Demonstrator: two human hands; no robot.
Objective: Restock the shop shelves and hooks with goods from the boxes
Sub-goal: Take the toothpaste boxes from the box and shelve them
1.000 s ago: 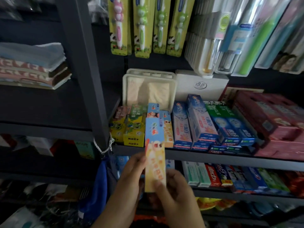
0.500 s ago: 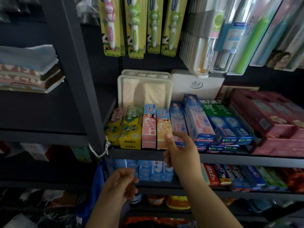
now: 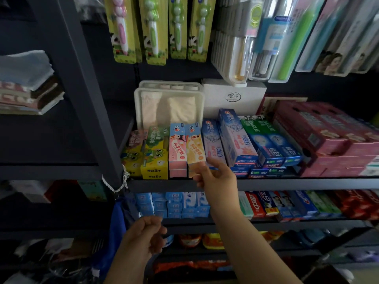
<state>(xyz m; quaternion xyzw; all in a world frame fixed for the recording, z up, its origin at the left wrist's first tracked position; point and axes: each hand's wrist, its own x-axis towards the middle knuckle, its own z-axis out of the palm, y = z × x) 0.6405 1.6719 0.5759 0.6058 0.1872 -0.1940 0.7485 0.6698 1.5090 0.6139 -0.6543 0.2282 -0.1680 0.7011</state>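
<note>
**Orange toothpaste box seated in shelf row; right hand at its near end**

Since the earlier frames, the orange toothpaste box has gone from being held in both hands in front of the shelves to lying in the row on the middle shelf, and the left hand has dropped away from it.

Right hand is extended to the shelf edge. Its fingertips meet the near end of the orange box, fingers bent around that end; whether this is a firm pinch or only a touch cannot be told.

Left hand hangs lower and nearer, in front of the lower shelf. Fingers are loosely curled and hold nothing.

Position of goods: the orange box lies lengthwise, near end at the shelf front, between a pink toothpaste box on its left and a pale blue toothpaste box on its right, touching both. Further left lie green and yellow boxes. Red boxes fill the right end of the shelf.

Behind the row stands a white tray. Above it hang carded children's toothbrushes. Folded towels lie on the far left shelf.
</note>
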